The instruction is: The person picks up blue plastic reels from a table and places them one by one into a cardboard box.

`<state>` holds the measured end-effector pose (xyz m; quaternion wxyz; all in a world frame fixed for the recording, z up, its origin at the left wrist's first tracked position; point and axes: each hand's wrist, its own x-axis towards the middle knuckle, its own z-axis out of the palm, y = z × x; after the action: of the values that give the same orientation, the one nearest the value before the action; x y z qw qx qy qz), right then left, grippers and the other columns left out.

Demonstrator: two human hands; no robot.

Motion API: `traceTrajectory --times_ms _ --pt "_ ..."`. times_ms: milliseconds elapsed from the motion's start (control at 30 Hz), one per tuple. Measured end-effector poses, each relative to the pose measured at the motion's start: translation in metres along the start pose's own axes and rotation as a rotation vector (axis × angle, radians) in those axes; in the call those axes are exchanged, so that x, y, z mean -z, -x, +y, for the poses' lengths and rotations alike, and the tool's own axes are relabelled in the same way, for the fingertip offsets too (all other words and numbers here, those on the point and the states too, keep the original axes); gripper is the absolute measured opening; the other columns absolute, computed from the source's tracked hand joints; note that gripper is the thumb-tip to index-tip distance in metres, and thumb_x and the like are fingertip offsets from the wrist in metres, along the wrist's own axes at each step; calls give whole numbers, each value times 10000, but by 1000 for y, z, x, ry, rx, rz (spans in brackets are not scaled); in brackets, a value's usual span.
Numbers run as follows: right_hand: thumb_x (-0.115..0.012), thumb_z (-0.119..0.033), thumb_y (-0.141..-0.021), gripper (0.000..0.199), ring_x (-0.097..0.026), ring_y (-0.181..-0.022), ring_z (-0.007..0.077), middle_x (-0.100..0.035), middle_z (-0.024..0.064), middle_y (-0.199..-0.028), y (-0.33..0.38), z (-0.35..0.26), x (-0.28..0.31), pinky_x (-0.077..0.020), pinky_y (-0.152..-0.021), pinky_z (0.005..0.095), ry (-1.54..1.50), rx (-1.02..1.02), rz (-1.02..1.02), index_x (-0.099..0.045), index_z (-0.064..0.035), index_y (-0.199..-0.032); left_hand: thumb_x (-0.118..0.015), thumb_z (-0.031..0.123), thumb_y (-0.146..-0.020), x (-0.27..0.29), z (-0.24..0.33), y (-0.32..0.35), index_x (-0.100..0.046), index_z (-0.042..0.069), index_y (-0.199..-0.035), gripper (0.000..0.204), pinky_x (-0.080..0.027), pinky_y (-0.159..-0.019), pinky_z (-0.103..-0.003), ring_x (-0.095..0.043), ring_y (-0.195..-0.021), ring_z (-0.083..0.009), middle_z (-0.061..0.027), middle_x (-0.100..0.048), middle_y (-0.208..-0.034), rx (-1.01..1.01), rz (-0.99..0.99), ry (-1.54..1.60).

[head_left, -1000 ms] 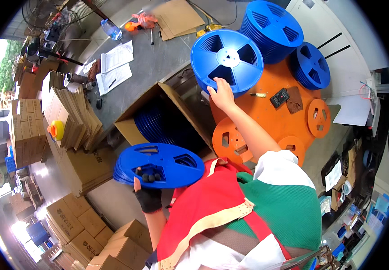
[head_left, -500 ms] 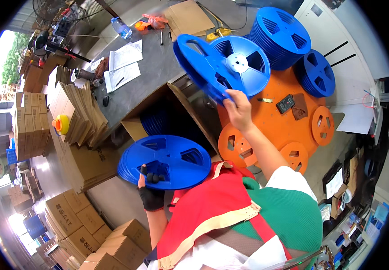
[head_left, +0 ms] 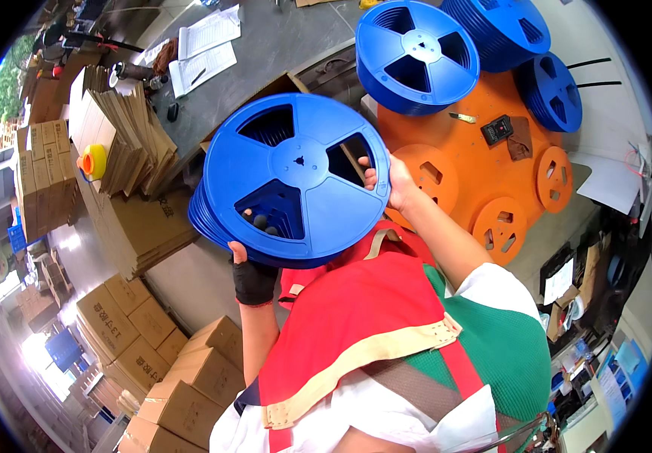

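Observation:
My left hand, in a black fingerless glove, grips a stack of blue plastic reels from its near left side. Its fingertips show through a cutout and its thumb lies on the outside. Bare-skinned, my right hand is closed round the right rim of the uppermost reel. That reel sits a little off line from the reels beneath it. Behind them, an open carton is mostly covered. Another pile of blue reels stands to the far right of my hands.
An orange tabletop with round cutout discs carries more blue reel stacks, a black meter and a cutter. Papers lie on the grey bench. Flattened cardboard and boxes stand left.
My right hand has brought a blue reel down and left from the far pile onto the stack in my left hand. The stack has risen slightly, and the view has shifted.

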<state>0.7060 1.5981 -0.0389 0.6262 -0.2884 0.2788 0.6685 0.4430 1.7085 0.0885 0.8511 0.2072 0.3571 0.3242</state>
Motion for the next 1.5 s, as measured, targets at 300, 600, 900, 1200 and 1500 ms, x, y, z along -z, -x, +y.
traceTrajectory --times_ms 300,600,900,1200,1500 --pt "-596 -458 -785 744 -526 -1038 300 -551 204 -1079 -35 93 -16 -411 -869 366 1268 137 -128 -343 72 -1242 -622 56 -741 11 -20 0 -492 35 -1084 367 -450 -816 -337 -579 -857 -213 -111 -609 -873 148 96 -284" --pt "-752 -349 -659 1155 -339 -1250 277 -346 241 -1326 -102 144 55 -290 -1017 321 1345 -179 -158 76 31 -1369 -674 114 -752 28 -54 -18 -493 6 -1123 427 -439 -847 -320 -567 -939 -186 -76 -597 -995 461 -27 -460" --pt "-637 -207 -781 365 -527 -999 181 -569 74 -1068 -119 125 81 -438 -839 304 1254 -312 -423 -537 -83 -1110 -644 114 -780 61 -74 -49 -512 18 -1146 400 -422 -827 -282 -540 -903 -139 -36 -585 -989 500 16 -375" --pt "-708 -269 -727 264 -566 -636 140 -581 19 -744 -191 59 29 -478 -575 275 895 -231 154 -606 -80 -881 -673 74 -761 122 -76 -47 -464 -23 -1176 475 -440 -877 -322 -569 -983 -181 -98 -603 -1037 441 277 -235" --pt "-662 -291 -758 499 -535 -979 212 -557 89 -1059 -275 49 -15 -460 -843 351 1161 76 135 -505 -35 -1156 -678 88 -764 155 -78 -41 -463 -22 -1164 468 -458 -830 -292 -579 -933 -160 -86 -610 -1010 420 399 -254"
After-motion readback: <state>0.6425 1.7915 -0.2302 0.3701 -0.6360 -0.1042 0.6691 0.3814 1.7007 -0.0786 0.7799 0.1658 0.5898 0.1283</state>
